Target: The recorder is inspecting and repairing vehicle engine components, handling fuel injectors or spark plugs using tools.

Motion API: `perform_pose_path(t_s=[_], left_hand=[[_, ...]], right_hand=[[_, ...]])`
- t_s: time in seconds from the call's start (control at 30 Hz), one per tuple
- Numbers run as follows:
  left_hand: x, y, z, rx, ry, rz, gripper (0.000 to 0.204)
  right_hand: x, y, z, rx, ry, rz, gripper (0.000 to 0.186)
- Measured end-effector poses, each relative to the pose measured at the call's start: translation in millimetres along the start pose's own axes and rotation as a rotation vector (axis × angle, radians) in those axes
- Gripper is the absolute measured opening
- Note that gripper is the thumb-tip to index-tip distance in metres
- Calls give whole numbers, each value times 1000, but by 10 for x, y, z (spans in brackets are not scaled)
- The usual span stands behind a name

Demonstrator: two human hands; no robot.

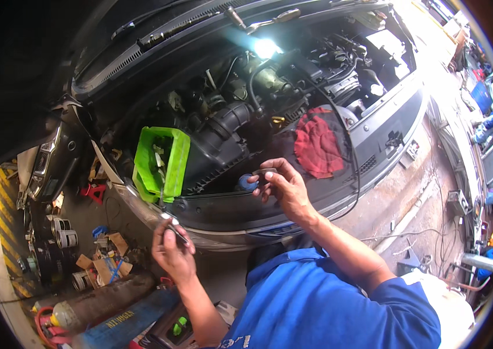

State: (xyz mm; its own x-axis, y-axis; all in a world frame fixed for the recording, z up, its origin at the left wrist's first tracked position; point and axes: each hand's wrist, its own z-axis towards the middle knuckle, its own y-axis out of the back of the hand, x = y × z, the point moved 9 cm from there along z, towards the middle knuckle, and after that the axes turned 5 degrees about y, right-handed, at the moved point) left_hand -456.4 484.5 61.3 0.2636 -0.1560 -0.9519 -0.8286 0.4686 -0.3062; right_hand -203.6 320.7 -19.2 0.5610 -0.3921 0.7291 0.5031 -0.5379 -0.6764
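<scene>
My left hand [173,250], below the green plastic bin [176,163], is closed on a slim dark and silver metal object [172,224], too small to name. My right hand [284,192] pinches a small dark flat piece [264,173] over the front of the engine bay. A round blue cap [244,182] sits just beside those fingers, partly behind them. To the right, a crumpled red cloth [319,142] lies on a dark cover. A bright work light [265,47] shines among the engine parts.
The car's front panel [217,206] curves in front of me. At lower left are gas cylinders [92,305], cardboard pieces [107,264], cans [66,238] and a red stand [94,192]. Cables and pipes [409,203] lie on the floor at right, near cluttered shelving [485,99].
</scene>
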Motion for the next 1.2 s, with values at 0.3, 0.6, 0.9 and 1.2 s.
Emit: perform_pose_path(t_s=[0.3,0.6,0.9,1.2], left_hand=[[789,-1387,-1155,35,306,-84,20],[1143,-2250,-1495,216,528,-146,13],[1312,-2991,-911,337,426,219,27],[1583,-4083,932,164,-218,745,33]], right_hand=[[722,684,-762,185,-112,-108,38],[1522,1470,-1275,-1,97,-418,30],[2215,2266,-1665,-323,71,-101,49],[2983,2915,-806,-139,52,-333,61]])
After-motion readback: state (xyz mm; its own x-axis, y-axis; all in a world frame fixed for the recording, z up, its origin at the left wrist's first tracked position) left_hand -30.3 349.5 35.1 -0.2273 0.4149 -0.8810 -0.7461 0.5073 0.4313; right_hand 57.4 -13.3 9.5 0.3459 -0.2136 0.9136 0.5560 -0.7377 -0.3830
